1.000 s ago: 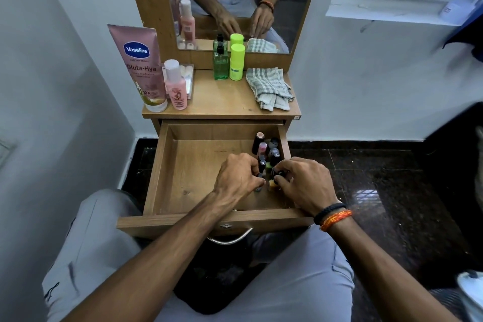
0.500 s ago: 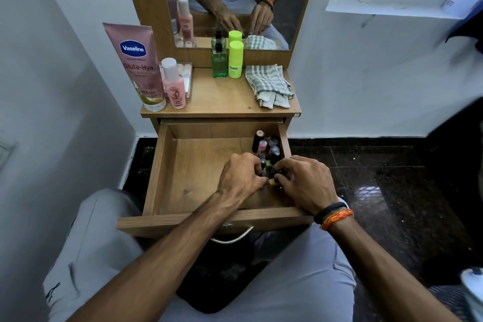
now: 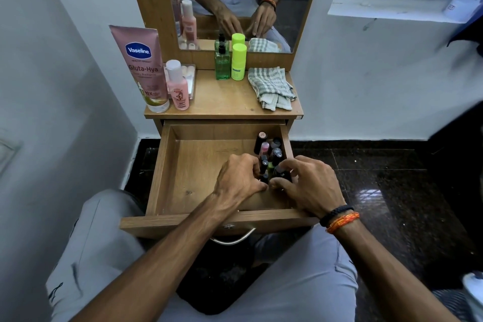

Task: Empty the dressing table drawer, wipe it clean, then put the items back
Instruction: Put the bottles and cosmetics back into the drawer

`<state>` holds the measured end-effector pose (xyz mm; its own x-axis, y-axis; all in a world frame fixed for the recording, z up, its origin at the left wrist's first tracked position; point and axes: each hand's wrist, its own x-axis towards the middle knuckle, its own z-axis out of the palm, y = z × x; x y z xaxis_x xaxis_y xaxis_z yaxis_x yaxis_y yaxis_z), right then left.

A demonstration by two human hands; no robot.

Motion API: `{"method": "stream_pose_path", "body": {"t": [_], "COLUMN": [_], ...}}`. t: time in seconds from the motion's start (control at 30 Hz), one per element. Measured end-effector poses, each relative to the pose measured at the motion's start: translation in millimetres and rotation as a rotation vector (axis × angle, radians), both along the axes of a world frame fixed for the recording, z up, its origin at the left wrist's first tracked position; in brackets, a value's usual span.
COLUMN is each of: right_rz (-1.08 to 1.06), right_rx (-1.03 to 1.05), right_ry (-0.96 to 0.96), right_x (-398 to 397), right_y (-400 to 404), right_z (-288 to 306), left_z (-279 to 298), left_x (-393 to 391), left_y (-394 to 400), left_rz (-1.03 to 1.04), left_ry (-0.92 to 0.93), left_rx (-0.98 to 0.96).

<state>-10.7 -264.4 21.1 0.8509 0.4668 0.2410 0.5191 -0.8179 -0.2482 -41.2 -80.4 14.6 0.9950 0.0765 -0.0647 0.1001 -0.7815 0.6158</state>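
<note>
Drawer (image 3: 183, 178) is pulled open; both hands are in its right side, left hand (image 3: 239, 178) and right hand (image 3: 308, 185) with fingers curled around the small cosmetic bottles (image 3: 271, 151) clustered there. Checked cloth (image 3: 271, 86) sits on the worktop (image 3: 224, 102) above.

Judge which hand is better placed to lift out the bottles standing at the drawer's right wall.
Right, probably. The right hand already curls over the small bottles against the drawer wall; the left hand reaches across from the bare middle.
</note>
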Motion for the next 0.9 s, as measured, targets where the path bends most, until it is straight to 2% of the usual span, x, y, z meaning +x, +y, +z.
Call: {"method": "stream_pose_path", "body": {"t": [0.17,0.33,0.47,0.6,0.73,0.9], "right_rz": [-0.054,-0.059,-0.061,-0.071,-0.040,0.044], "right_rx": [0.137,0.276,0.351,0.426,0.368,0.265], "right_ry": [-0.083,-0.092,-0.170,-0.237,-0.242,-0.139], "right_x": [19,62,107,147,175,198], "right_y": [8,40,72,104,131,154], "right_z": [14,36,59,80,94,89], "left_z": [16,51,73,86,95,92], "left_x": [11,43,78,110,134,158], "left_y": [15,37,55,73,85,90], "left_rz": [0.040,0.100,0.248,0.417,0.450,0.469], "left_ry": [-0.013,-0.203,-0.357,-0.427,-0.498,-0.514], "left_rx": [0.019,-0.047,-0.066,-0.118,-0.114,-0.097]}}
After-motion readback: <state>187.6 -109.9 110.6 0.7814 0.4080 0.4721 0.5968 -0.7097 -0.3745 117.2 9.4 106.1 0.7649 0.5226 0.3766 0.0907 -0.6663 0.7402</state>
